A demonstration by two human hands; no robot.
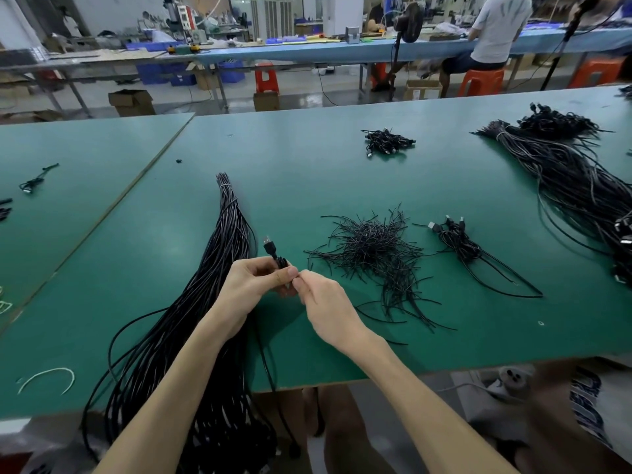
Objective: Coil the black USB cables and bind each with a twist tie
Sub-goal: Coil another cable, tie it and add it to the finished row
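Over the mat (pixel 307 165), left hand (pixel 253 285) grips the coil (pixel 281 262); right hand (pixel 325 309) pinches it too. Light, springy cable: probably best held mid-coil, not by the plug (pixel 267 241).

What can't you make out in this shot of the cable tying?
1. Twist tie: head view, unseen; the right hand pinches at the coiled cable and covers that spot.
2. Coiled cable: mostly hidden by the left hand; only its USB plug shows.
3. Long cable bundle: near end drops past the table edge, blurred.
4. Far-right bundle: cut off by the frame edge.
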